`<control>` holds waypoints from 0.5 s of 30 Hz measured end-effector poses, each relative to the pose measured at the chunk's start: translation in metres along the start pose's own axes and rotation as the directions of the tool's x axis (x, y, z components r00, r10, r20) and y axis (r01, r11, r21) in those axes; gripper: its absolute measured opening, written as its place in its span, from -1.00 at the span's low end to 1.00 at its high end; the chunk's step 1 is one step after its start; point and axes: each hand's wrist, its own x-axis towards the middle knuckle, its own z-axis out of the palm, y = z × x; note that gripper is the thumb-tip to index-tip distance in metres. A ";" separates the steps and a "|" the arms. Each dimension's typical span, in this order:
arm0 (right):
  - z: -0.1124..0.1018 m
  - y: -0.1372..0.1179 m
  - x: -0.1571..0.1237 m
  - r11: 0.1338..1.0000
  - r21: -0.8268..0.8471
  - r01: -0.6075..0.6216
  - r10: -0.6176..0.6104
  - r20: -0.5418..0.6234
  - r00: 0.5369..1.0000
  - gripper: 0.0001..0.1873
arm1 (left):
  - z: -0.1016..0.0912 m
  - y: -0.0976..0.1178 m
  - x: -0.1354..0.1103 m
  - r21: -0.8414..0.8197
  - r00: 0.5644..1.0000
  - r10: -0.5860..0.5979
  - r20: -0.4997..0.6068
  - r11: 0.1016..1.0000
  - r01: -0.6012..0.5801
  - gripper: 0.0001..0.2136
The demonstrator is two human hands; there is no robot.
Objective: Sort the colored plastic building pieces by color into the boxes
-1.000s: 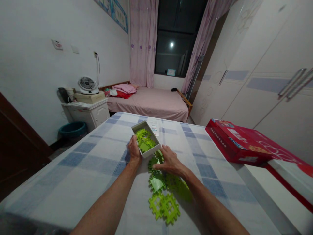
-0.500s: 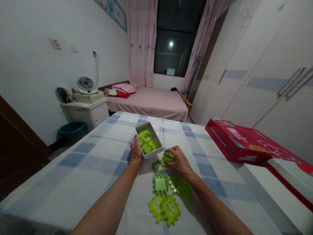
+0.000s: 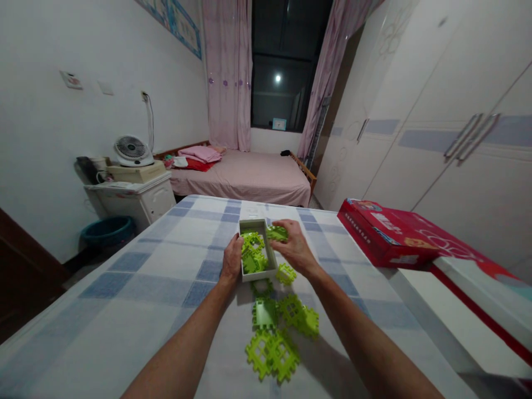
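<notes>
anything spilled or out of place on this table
Nothing looks damaged. A cluster of green toothed tiles lies loose on the checked tablecloth just outside the small white box, while others sit inside it. The left hand grips the box's near corner; the right hand holds one tile over it.

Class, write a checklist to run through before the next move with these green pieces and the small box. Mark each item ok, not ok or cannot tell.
1. Box steadied: the left hand grips the side of the white box. Ok.
2. Piece secured: the right hand pinches one green piece. Ok.
3. Piece placed: it sits at the box's right rim. Ok.
4. Room left inside the box: cannot tell.
5. Reach: the loose pieces lie on the table between both forearms. Ok.
</notes>
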 end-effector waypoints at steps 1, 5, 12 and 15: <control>0.006 -0.005 0.002 1.000 -0.007 0.023 -0.022 0.059 0.998 -0.43 | 0.000 0.001 0.000 0.014 1.000 0.004 0.024 1.000 -0.004 -0.66; 0.008 0.003 -0.008 0.996 -0.093 -0.005 0.011 0.061 0.998 -0.42 | 0.001 0.001 0.000 0.040 1.000 0.005 0.015 0.999 -0.005 -0.65; -0.009 0.042 -0.057 0.859 -0.509 -0.059 0.236 0.293 0.927 -0.62 | 0.000 -0.003 0.002 0.003 0.986 -0.006 -0.165 1.000 0.007 -0.67; -0.006 0.041 -0.062 0.829 -0.555 -0.070 0.250 0.255 0.934 -0.66 | -0.004 -0.003 0.004 -0.001 0.965 -0.012 -0.263 1.000 0.012 -0.69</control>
